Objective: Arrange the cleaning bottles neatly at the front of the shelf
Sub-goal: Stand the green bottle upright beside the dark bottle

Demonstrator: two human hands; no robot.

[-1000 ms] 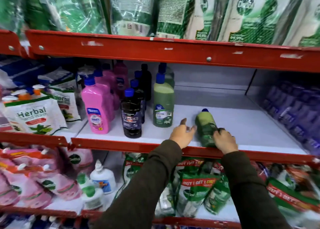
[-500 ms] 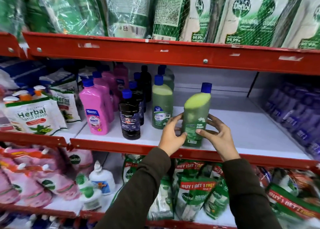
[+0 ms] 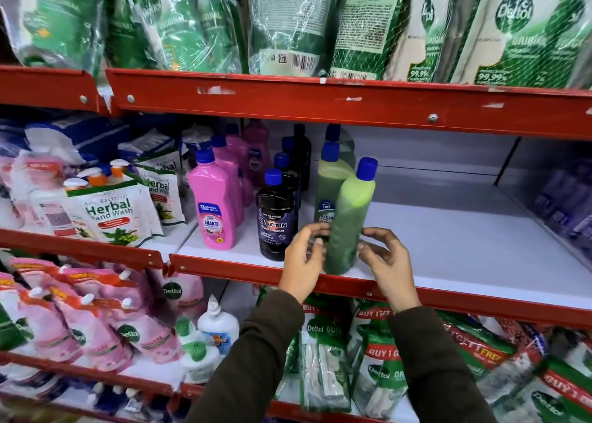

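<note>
Over on the left of the shelf (image 3: 448, 256) stands the pink bottle (image 3: 215, 211), upright at the front edge with more pink ones queued behind it. Next along, the dark bottle (image 3: 275, 220), label facing out, also right at the front. Then the first green bottle (image 3: 328, 192), standing a little further back. And here's the action: a second green bottle (image 3: 347, 220) sits at the front lip, just right of the dark one, leaning slightly to the right. The left hand (image 3: 302, 262) has fingers curled against its lower left side, the right hand (image 3: 386, 262) cups in from the right, fingers apart, tips near the bottle; whether they press on it I cannot tell. Neither grip looks clamped shut.

The risk, as I judge it: that lean. The base is right at the red edge, so letting go before it sits flat could tip it off the front, or knock it into the dark bottle alongside
</note>
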